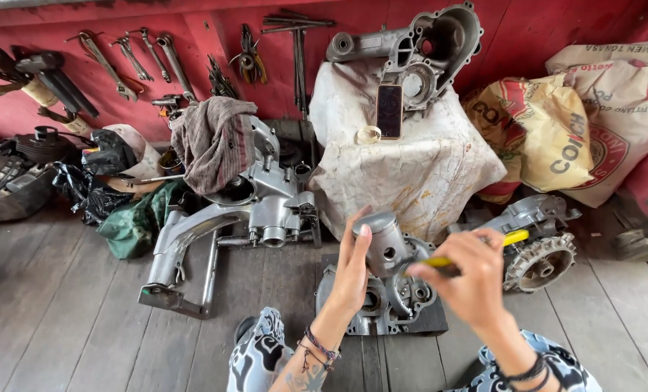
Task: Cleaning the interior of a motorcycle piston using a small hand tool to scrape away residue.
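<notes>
While L hand [354, 261] steadies piston [383, 243].

Wrenches [132, 62] and pliers [249, 62] hang on a red wall [556, 25] at the top of the frame. A phone [389, 110] leans on a cloth-draped stand [418, 167] at centre, printed sacks [592, 123] at right, an engine casing [266, 199] under a rag [211, 141] at centre left.
</notes>
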